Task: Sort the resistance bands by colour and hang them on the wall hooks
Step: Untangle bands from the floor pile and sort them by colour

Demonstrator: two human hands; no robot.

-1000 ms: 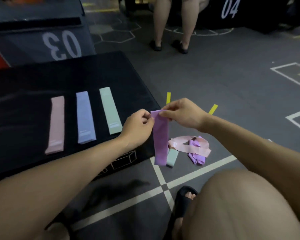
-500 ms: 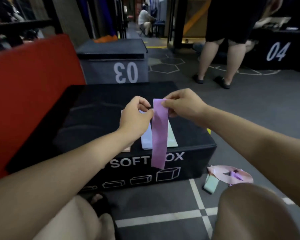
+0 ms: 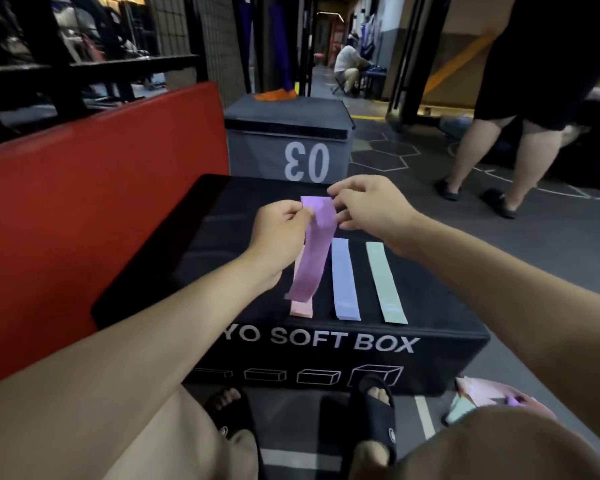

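A purple resistance band hangs above the black soft box. My left hand pinches its top left corner and my right hand pinches its top right edge. Flat on the box top lie a pink band, mostly hidden behind the purple one, a lavender band and a mint green band, side by side. More bands, pink, mint and purple, lie in a loose heap on the floor at the lower right, partly hidden by my knee.
A red padded block stands to the left of the box. A grey box marked 03 stands behind it. A person's legs are at the right rear. My sandalled feet touch the box front.
My view has turned from the floor heap to the soft box. Both hands have carried the purple band up and over the box top, above the pink band.
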